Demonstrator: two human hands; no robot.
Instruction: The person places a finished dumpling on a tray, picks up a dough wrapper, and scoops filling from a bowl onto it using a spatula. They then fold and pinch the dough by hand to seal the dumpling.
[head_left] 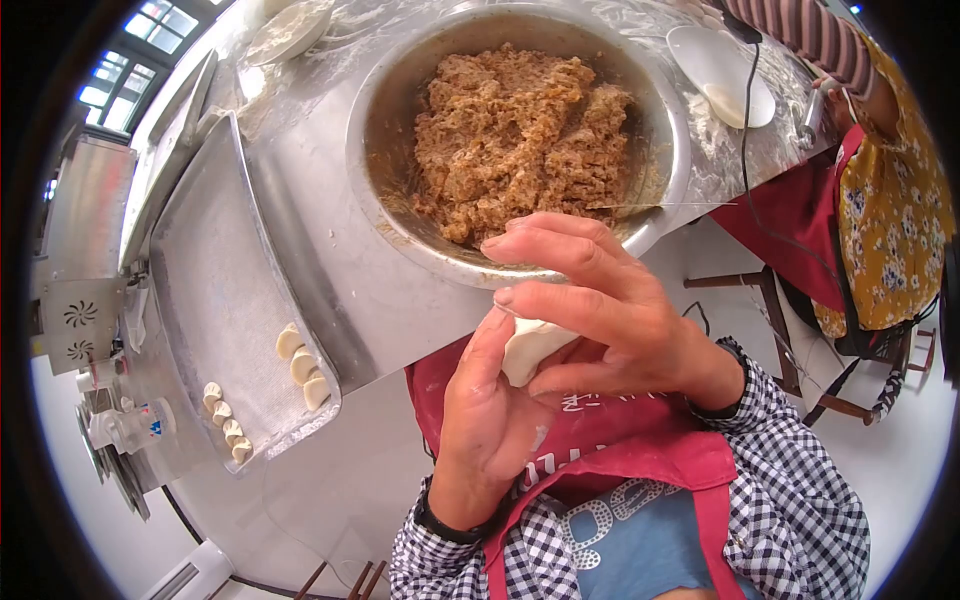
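In front of my red apron, a white dumpling (pixel 531 351) is pinched between both my hands. My left hand (pixel 482 415) grips it from the left, with the thumb along its side. From the right, my right hand (pixel 625 315) curls its fingers over and around it, and partly hides it. Just beyond my hands stands a large metal basin (pixel 368 165) holding brown minced filling (pixel 520 140). Further left is a metal tray (pixel 215 260) with several shaped dumplings (pixel 303 368) near its front right corner and several smaller pleated dumplings (pixel 222 413) at its front left.
Flour dusts the metal table (pixel 300 130). A white dish (pixel 722 78) lies right of the basin, and another pale dish (pixel 288 32) is at the back left. At the right sits another person in a yellow floral garment (pixel 890 195). A dark cable (pixel 748 140) hangs there.
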